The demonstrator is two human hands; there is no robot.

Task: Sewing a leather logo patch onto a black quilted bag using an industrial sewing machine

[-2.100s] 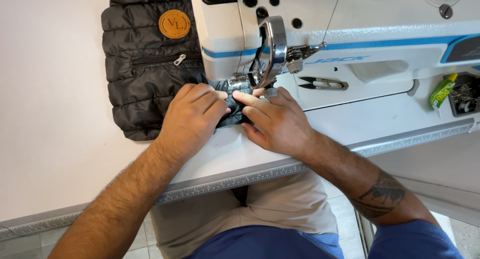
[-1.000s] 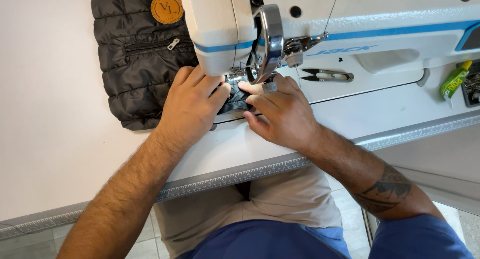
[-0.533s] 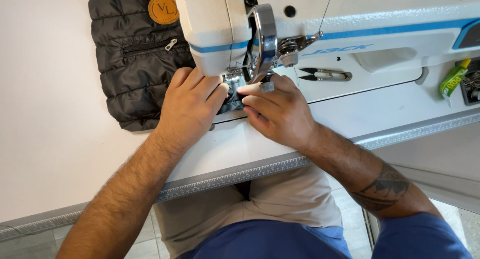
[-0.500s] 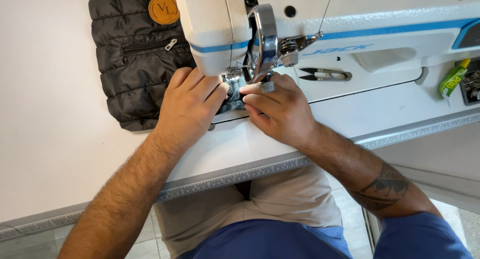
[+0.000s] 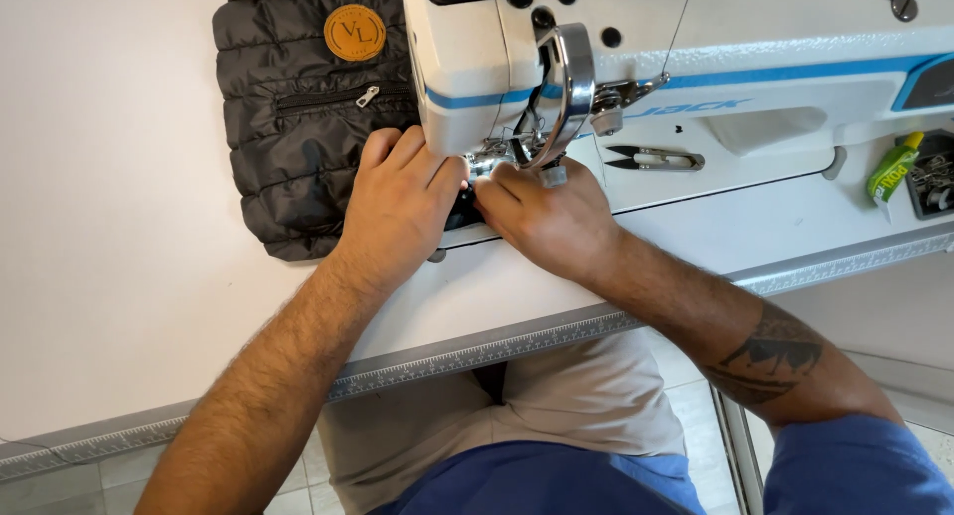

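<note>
Head view shows a dark quilted jacket lying flat on the white table, partly under the sewing machine. Left hand lies palm down, fingers flat on dark fabric by the needle. Right hand, fingers curled, pinches that fabric. Thread snips rest farther right.

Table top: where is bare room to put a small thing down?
Bare white table left of the dark quilted garment, and the strip between right hand and snips. Crowded around the needle, where left hand also presses.
</note>
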